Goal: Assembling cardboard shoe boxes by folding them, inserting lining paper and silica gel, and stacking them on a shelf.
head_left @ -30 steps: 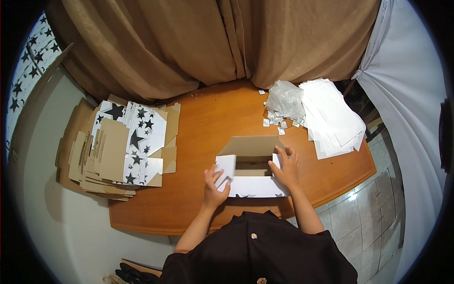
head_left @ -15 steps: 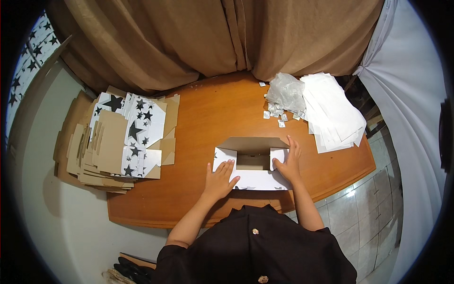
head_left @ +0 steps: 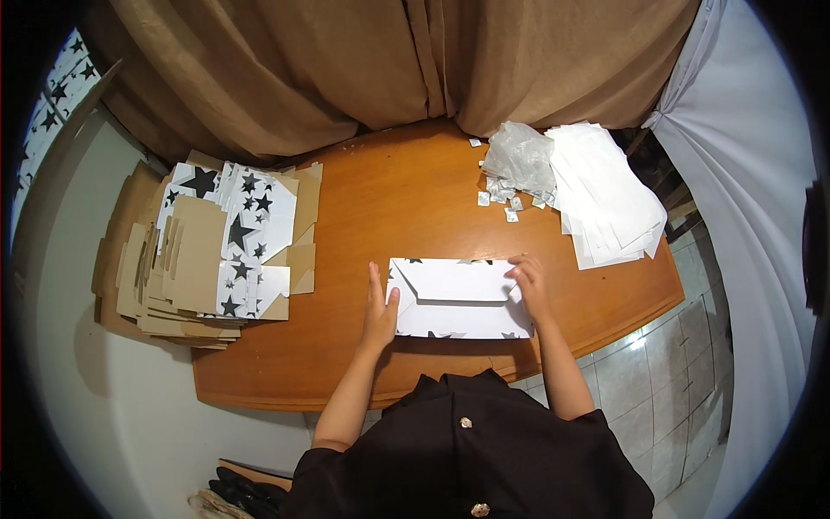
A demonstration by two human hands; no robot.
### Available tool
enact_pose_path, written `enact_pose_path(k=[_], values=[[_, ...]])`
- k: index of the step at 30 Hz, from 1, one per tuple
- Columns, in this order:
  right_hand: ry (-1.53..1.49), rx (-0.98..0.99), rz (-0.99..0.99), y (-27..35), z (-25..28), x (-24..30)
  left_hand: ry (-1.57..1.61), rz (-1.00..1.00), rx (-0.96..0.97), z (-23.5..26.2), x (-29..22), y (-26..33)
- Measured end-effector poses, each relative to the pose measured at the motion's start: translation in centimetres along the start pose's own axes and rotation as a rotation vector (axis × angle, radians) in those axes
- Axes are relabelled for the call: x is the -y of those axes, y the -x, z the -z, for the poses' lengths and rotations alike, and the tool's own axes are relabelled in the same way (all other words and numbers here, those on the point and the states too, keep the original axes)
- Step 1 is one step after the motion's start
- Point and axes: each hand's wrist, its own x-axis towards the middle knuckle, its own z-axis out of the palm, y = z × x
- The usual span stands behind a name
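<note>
On the wooden table in front of me lies a white cardboard box (head_left: 458, 320) with black star prints along its edges. Its long far flap (head_left: 462, 281) is folded over the top opening and slopes down to a shadowed gap along its near edge. My left hand (head_left: 379, 313) is open, fingers straight, resting flat along the box's left end. At the right end is my right hand (head_left: 531, 284), its loosely bent fingers on the flap's far right corner. The inside of the box is hidden.
At the left is a stack of flat, star-printed cardboard blanks (head_left: 199, 259). Far right, a clear plastic bag (head_left: 519, 156) lies among several small square packets (head_left: 511, 215), beside a pile of white paper sheets (head_left: 609, 195). A brown curtain (head_left: 363, 69) hangs behind the table (head_left: 380, 199).
The far flap has come down over the opening. My left hand has gone from the left side flap to the box's left end, and my right hand onto the far flap's corner.
</note>
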Motion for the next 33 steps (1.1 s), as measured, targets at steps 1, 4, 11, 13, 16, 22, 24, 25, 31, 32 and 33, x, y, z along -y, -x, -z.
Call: enact_pose_path(k=[1,4,11,13,16,22,24,25,31,32,33], values=[[0.041,0.048,0.033,0.0,-0.1,0.1,0.012,0.02,0.012,0.2,0.5,-0.5],[0.18,0.165,0.031,0.1,-0.2,1.2,-0.105,0.093,0.057,0.1,-0.1,-0.9],[0.516,0.152,-0.048,0.1,-1.1,3.7,-0.465,0.196,0.099,-1.1,-0.5,-1.2],[0.56,0.149,-0.026,0.1,-1.0,3.7,-0.544,0.206,0.099,-1.2,-0.9,-1.2],[0.516,0.145,-0.032,0.2,-0.9,3.2,-0.591,0.202,0.11,-1.4,-0.9,-1.2],[0.424,0.111,0.026,-0.3,-0.5,2.5,-0.424,0.164,0.108,-0.6,2.1,-1.6],[0.158,-0.178,-0.157,-0.6,0.2,0.1,0.056,0.317,-0.01,0.1,5.8,-1.7],[0.17,-0.205,-0.171,-0.3,1.9,-3.3,0.048,0.426,0.061,0.4,3.3,-2.2],[-0.091,0.352,-0.868,-0.4,3.5,-0.4,0.106,0.532,0.392,2.6,-1.3,-3.2],[-0.198,0.294,-0.859,-0.8,3.8,0.8,0.139,0.48,0.386,2.6,-2.8,-3.3],[-0.305,0.237,-0.849,-1.2,4.3,1.7,0.137,0.478,0.393,3.1,-4.7,-3.5]])
